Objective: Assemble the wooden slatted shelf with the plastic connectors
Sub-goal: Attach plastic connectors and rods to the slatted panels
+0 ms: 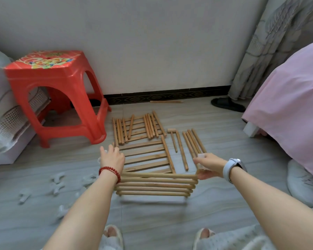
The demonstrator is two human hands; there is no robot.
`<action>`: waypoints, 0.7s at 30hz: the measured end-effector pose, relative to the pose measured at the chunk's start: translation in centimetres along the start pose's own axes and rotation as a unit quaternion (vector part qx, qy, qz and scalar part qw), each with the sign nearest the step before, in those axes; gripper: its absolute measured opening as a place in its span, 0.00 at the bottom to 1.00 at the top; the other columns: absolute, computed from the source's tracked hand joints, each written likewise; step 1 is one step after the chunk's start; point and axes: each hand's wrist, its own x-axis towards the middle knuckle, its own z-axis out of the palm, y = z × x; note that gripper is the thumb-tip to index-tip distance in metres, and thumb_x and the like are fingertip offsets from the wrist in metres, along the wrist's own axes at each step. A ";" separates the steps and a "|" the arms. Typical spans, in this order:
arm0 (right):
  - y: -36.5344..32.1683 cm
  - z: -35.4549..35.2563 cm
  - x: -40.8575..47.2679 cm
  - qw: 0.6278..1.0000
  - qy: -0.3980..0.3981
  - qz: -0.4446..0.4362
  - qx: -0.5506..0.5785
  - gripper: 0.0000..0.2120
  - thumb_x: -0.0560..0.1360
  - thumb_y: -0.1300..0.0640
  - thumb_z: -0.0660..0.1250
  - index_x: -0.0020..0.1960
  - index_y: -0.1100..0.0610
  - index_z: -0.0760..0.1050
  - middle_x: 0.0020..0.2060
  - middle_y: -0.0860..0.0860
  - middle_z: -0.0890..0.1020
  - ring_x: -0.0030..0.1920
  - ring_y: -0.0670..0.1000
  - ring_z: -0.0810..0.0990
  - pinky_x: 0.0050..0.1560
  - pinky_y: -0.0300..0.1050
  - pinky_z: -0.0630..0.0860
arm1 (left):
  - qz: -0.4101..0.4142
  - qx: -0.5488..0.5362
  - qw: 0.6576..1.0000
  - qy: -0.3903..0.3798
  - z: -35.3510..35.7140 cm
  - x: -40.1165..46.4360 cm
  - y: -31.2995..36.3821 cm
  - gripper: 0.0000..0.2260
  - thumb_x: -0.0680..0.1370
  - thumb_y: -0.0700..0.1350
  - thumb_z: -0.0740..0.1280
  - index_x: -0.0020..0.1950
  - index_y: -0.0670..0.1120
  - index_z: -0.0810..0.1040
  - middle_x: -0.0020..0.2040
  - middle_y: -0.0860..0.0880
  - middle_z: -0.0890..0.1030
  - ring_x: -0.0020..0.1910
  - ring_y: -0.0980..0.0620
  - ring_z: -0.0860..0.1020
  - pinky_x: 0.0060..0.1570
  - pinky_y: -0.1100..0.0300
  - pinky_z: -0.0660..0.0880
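Grey floor tiles at six o'clock bore the pale wooden slatted shelf panel, its left end hidden behind the left hand, whose grip I could not tell, while the right hand pinched a blurred white plastic connector at the panel's three-o'clock corner.

I'm looking into a bedroom in a home. At the right edge of the frame a bed under a pink sheet meets a grey patterned curtain in the upper right corner. A black slipper lies by the skirting, a red plastic stool stands at left, and the floor is grey tile.
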 end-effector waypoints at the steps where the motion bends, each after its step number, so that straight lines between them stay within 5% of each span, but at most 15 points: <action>1: 0.1 0.4 0.3 1.000 0.014 -0.012 -0.011 0.10 0.78 0.58 0.61 0.57 0.62 0.72 0.42 0.59 0.77 0.42 0.56 0.83 0.53 0.52 0.79 | 0.028 -0.009 0.999 0.017 0.0 0.1 0.5 0.15 0.82 0.49 0.54 0.67 0.49 0.70 0.67 0.46 0.69 0.71 0.44 0.60 0.70 0.35 0.49; 5: -0.4 1.0 1.7 0.994 0.100 -0.051 -0.013 0.06 0.76 0.63 0.61 0.43 0.64 0.73 0.34 0.58 0.76 0.37 0.57 0.78 0.49 0.54 0.79 | 0.143 -0.061 0.980 0.124 -1.1 0.7 3.4 0.21 0.82 0.57 0.47 0.63 0.49 0.73 0.63 0.48 0.74 0.69 0.48 0.64 0.69 0.35 0.41; 8: -0.8 0.5 1.9 0.994 0.084 -0.029 0.066 0.06 0.78 0.61 0.56 0.44 0.61 0.69 0.32 0.58 0.76 0.32 0.55 0.79 0.30 0.42 0.75 | 0.207 -0.193 0.955 0.093 -1.3 0.3 8.1 0.20 0.82 0.55 0.47 0.69 0.51 0.67 0.67 0.49 0.71 0.68 0.48 0.65 0.71 0.45 0.53; 10: -0.9 0.2 1.6 0.992 0.056 -0.020 0.110 0.05 0.78 0.60 0.55 0.48 0.60 0.68 0.37 0.58 0.77 0.29 0.53 0.78 0.26 0.40 0.73 | 0.199 -0.233 0.951 0.044 0.3 -0.2 11.1 0.18 0.82 0.55 0.47 0.69 0.53 0.66 0.64 0.50 0.72 0.65 0.48 0.68 0.65 0.48 0.60; 14: -0.9 -1.6 2.5 0.988 0.063 -0.071 0.118 0.10 0.78 0.52 0.56 0.53 0.58 0.67 0.45 0.56 0.82 0.27 0.54 0.73 0.28 0.43 0.62 | 0.137 -0.258 0.937 0.190 2.3 0.1 12.9 0.15 0.79 0.53 0.52 0.45 0.53 0.78 0.37 0.51 0.78 0.38 0.47 0.76 0.40 0.52 0.68; 17: -0.7 -2.8 2.8 0.986 0.056 -0.086 0.130 0.17 0.78 0.44 0.60 0.49 0.59 0.70 0.45 0.56 0.82 0.31 0.51 0.74 0.26 0.39 0.65 | 0.126 -0.290 0.930 0.187 2.6 1.2 13.2 0.10 0.79 0.52 0.59 0.46 0.52 0.78 0.39 0.51 0.78 0.41 0.47 0.76 0.44 0.52 0.64; 21: 0.1 -2.9 3.3 0.989 0.030 -0.070 0.123 0.19 0.73 0.42 0.67 0.46 0.60 0.75 0.41 0.55 0.79 0.36 0.51 0.76 0.39 0.43 0.74 | 0.118 -0.316 0.919 0.202 2.9 1.5 13.8 0.03 0.73 0.48 0.71 0.40 0.52 0.79 0.33 0.52 0.77 0.33 0.47 0.75 0.38 0.53 0.65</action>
